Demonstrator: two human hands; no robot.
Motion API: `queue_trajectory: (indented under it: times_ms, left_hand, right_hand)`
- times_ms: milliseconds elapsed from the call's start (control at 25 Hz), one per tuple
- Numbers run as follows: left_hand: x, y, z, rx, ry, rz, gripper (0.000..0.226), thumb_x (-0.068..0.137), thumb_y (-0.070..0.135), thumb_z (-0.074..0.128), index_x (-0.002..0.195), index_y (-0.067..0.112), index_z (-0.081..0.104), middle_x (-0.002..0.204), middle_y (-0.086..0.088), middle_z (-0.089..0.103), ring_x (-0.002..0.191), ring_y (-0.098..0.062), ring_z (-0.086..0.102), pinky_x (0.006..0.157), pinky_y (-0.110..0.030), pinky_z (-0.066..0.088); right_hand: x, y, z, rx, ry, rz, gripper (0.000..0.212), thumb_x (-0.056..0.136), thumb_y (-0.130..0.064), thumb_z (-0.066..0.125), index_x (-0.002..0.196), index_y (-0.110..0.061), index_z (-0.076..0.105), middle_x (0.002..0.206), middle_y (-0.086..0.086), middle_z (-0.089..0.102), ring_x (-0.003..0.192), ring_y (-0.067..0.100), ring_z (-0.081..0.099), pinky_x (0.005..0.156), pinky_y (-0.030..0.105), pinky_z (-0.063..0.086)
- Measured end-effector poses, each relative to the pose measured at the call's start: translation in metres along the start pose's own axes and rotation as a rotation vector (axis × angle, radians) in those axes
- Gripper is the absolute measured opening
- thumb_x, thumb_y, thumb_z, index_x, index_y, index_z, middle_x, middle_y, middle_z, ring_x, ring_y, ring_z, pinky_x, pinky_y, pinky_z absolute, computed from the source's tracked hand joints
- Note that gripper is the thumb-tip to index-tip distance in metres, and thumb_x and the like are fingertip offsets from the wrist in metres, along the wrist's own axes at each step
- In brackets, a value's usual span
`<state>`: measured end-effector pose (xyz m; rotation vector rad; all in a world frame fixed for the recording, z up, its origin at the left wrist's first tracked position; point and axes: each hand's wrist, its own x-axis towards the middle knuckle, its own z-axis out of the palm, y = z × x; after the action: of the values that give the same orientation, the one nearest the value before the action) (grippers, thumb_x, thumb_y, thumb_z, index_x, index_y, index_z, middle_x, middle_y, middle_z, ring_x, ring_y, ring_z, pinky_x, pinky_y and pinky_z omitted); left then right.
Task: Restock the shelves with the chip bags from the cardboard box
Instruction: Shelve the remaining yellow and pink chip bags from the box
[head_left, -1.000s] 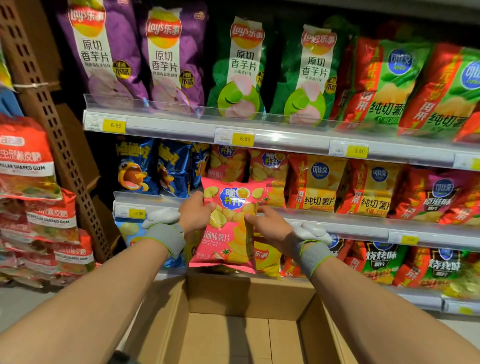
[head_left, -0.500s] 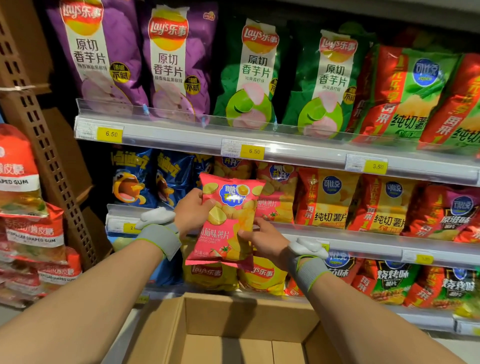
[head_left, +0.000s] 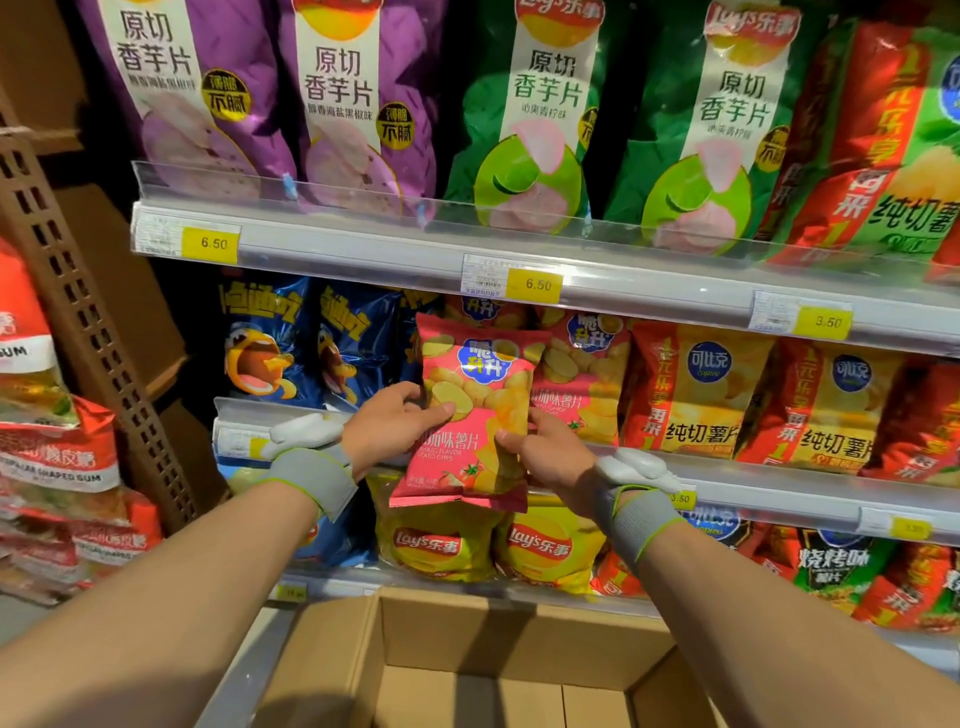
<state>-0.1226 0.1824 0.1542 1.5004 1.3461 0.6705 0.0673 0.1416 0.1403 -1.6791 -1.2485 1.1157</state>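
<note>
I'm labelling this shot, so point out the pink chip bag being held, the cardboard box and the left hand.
pink chip bag (head_left: 475, 415): head view, front panel.
cardboard box (head_left: 519, 634): head view, far inner wall.
left hand (head_left: 387, 423): head view, back of hand.

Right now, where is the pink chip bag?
The pink bag is mid-frame in the head view, held between the left hand and right hand at the middle shelf, between blue bags and a matching pink bag.

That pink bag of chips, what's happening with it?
A person is stocking a shop shelf. Both hands, left hand and right hand, hold the pink bag by its sides, lifting it up to the middle shelf, in front of matching pink bags. The open cardboard box sits below.
</note>
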Motion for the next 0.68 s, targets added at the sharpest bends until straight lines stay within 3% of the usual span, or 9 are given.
queue_trajectory:
  times_ms: [200, 280, 400, 520, 600, 680]
  left_hand:
    - [0.006, 0.004, -0.002, -0.045, 0.060, 0.062, 0.060, 0.085, 0.044, 0.066, 0.114, -0.007, 0.057, 0.112, -0.033, 0.065, 0.103, -0.045, 0.066, 0.093, -0.055, 0.050]
    - [0.009, 0.008, -0.003, -0.059, 0.099, 0.083, 0.054, 0.087, 0.042, 0.065, 0.109, -0.007, 0.058, 0.107, -0.031, 0.068, 0.100, -0.046, 0.066, 0.090, -0.055, 0.052]
    - [0.020, 0.014, -0.005, -0.050, 0.157, 0.088, 0.065, 0.076, 0.053, 0.066, 0.104, -0.004, 0.059, 0.098, -0.025, 0.071, 0.096, -0.047, 0.067, 0.085, -0.051, 0.054]
    - [0.030, 0.022, -0.009, -0.061, 0.188, 0.102, 0.073, 0.070, 0.060, 0.065, 0.117, 0.005, 0.059, 0.109, -0.017, 0.072, 0.100, -0.038, 0.069, 0.093, -0.054, 0.054]
    - [0.039, 0.025, -0.012, -0.055, 0.204, 0.118, 0.089, 0.058, 0.067, 0.062, 0.123, 0.006, 0.055, 0.111, -0.017, 0.070, 0.101, -0.036, 0.068, 0.094, -0.053, 0.053]
    - [0.038, 0.034, -0.013, -0.085, 0.201, 0.100, 0.086, 0.058, 0.061, 0.067, 0.124, 0.007, 0.054, 0.107, -0.019, 0.070, 0.099, -0.035, 0.069, 0.093, -0.052, 0.054]
  right_hand:
    - [0.011, -0.012, -0.002, 0.016, -0.017, -0.001, 0.038, 0.094, -0.018, 0.060, 0.129, -0.007, 0.054, 0.127, 0.013, 0.065, 0.116, 0.031, 0.063, 0.101, 0.044, 0.050]
    - [0.016, -0.014, -0.003, 0.030, -0.016, 0.000, 0.047, 0.091, -0.023, 0.064, 0.134, -0.010, 0.052, 0.129, 0.011, 0.064, 0.117, 0.029, 0.062, 0.101, 0.045, 0.051]
    - [0.022, -0.016, -0.007, 0.047, -0.019, -0.001, 0.056, 0.084, -0.027, 0.071, 0.135, -0.015, 0.052, 0.126, 0.009, 0.066, 0.116, 0.029, 0.063, 0.102, 0.049, 0.050]
    - [0.026, -0.022, -0.009, 0.016, -0.003, 0.011, 0.062, 0.078, -0.016, 0.074, 0.135, -0.012, 0.050, 0.118, 0.016, 0.068, 0.111, 0.033, 0.065, 0.100, 0.050, 0.051]
    - [0.030, -0.028, -0.009, -0.024, 0.037, -0.008, 0.062, 0.081, -0.011, 0.071, 0.138, -0.009, 0.047, 0.116, 0.018, 0.069, 0.102, 0.031, 0.066, 0.091, 0.043, 0.055]
    - [0.034, -0.034, -0.009, -0.084, 0.085, -0.037, 0.060, 0.082, -0.014, 0.069, 0.137, -0.010, 0.047, 0.111, 0.016, 0.070, 0.081, 0.024, 0.062, 0.071, 0.035, 0.052]
